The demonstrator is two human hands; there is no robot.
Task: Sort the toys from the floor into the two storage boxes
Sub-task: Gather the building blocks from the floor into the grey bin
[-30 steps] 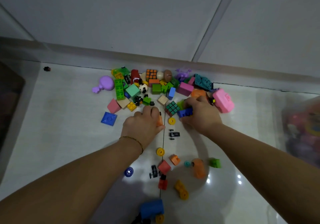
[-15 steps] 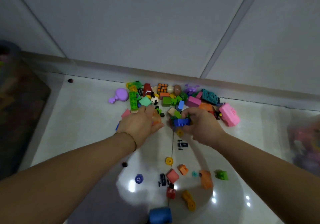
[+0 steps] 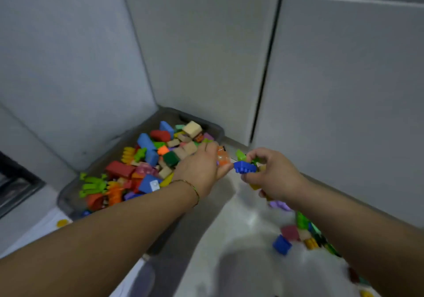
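Gripping a blue studded brick (image 3: 244,167) in our right hand (image 3: 274,175), fingers curled round it, we also have a green piece (image 3: 240,155) caught above it in the same grasp. Our left hand (image 3: 202,168) is just beside, its fingers closed on an orange toy (image 3: 223,158), and the orange toy and the blue brick nearly touch. Both hands hover at the right edge of the grey storage box (image 3: 68,205), which stands on the floor (image 3: 229,239) against the white cabinet doors (image 3: 344,90) and is heaped with coloured blocks (image 3: 146,145): blue, red, green, tan and orange. A thin bracelet (image 3: 195,189) circles our left wrist. Under our right forearm more toys lie loose on the floor, blurred: a blue block (image 3: 281,244), a pink block (image 3: 290,232) and a purple toy (image 3: 278,205). A yellow disc (image 3: 62,222) lies on the floor by the box's near left corner.
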